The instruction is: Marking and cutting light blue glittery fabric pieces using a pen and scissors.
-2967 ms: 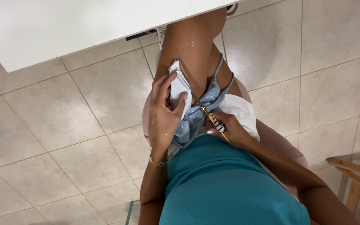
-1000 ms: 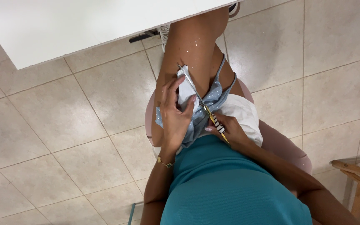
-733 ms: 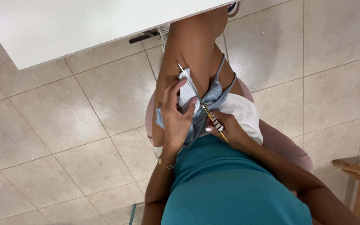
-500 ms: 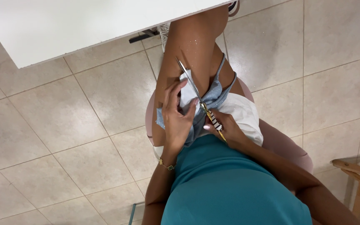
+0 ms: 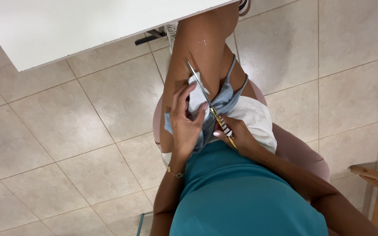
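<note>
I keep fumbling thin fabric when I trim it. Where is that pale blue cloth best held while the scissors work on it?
Hold the pale blue cloth flat on the thigh just beside the blades, from the left, as the left hand does. The scissors come in from the right hand, pointing away from the body, so fingers probably stay safest left of the cut line.

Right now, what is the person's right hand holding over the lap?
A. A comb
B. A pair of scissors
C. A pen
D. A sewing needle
B: the right hand grips scissors with a striped handle, their blades pointing away over the pale blue fabric that the left hand holds down on the lap.
</note>
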